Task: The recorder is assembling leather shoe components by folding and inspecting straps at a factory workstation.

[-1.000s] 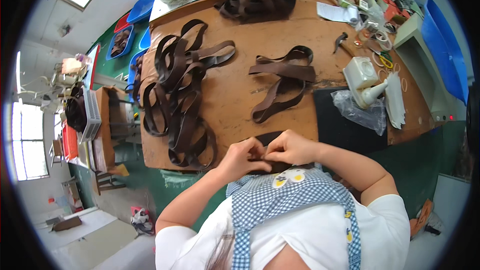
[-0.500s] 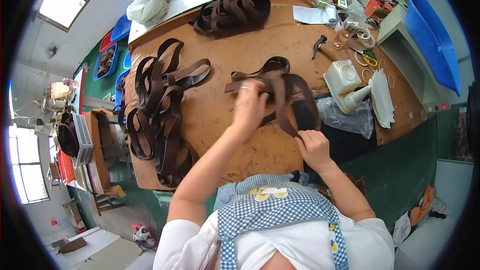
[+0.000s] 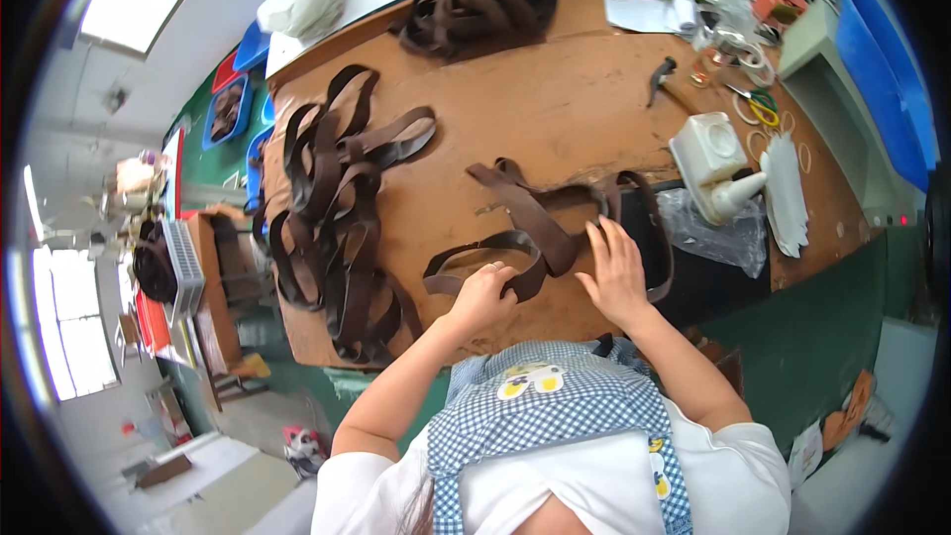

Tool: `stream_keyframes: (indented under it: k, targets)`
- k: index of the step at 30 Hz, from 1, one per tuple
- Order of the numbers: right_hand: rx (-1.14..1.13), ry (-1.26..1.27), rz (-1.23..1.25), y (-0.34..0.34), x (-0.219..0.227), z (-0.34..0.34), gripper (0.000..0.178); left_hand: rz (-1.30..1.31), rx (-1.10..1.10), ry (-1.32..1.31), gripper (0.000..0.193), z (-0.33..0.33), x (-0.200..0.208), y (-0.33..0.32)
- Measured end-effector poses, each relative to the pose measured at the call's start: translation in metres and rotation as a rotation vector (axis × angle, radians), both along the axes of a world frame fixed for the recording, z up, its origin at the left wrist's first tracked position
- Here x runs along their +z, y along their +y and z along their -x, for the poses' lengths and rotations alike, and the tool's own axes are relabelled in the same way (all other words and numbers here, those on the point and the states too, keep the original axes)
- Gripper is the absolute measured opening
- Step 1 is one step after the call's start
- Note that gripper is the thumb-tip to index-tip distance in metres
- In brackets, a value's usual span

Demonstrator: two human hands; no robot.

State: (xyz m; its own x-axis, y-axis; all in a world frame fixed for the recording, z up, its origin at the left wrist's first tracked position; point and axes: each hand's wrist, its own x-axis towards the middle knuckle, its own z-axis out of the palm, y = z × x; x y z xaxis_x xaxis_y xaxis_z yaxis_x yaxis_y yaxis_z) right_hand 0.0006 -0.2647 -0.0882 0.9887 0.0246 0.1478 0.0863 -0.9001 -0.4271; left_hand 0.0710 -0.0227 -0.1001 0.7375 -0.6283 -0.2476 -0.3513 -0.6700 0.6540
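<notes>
A long dark brown strap [image 3: 532, 222] lies in loose loops on the tan work table in front of me, its middle part crossing over itself. My left hand [image 3: 483, 295] is closed on the near loop of this strap, at the edge toward me. My right hand [image 3: 616, 272] lies with fingers stretched out beside the strap's right part, the fingertips at or very near it; whether they touch is hard to tell. To the left, a tangled heap of similar brown straps [image 3: 323, 178] spreads along the table.
Another pile of brown straps [image 3: 480, 12] sits at the back. On the right stand a white bottle with a spout [image 3: 708, 154], a clear plastic bag [image 3: 711, 230], a black mat [image 3: 708, 292], white paper strips [image 3: 786, 196] and yellow-handled scissors [image 3: 761, 107]. A dark-headed tool [image 3: 660, 79] lies farther back.
My left hand has come down toward me with part of the strap. My right hand has moved slightly up and its fingers have spread. The strap now lies in wider loops.
</notes>
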Motion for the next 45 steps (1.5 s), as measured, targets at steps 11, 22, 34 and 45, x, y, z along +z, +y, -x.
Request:
stream_keyframes:
  k: [11, 22, 34, 45]
  targets:
    - [0.131, 0.017, 0.365, 0.088, -0.061, -0.111, 0.069, 0.108, 0.028, -0.06, 0.025, 0.053, 0.08, 0.089]
    - [0.204, 0.964, -1.809, 0.095, 0.046, -0.064, 0.037, 0.18, -0.286, -0.372, 0.032, 0.048, 0.079, 0.105]
    - [0.238, 0.685, -1.575, 0.066, 0.059, -0.023, 0.034, 0.866, 0.351, 1.054, 0.038, 0.043, 0.062, 0.05]
    - [0.511, 0.712, -1.369, 0.07, 0.105, -0.017, 0.018, 0.89, 0.135, 1.413, 0.034, 0.055, 0.052, 0.069]
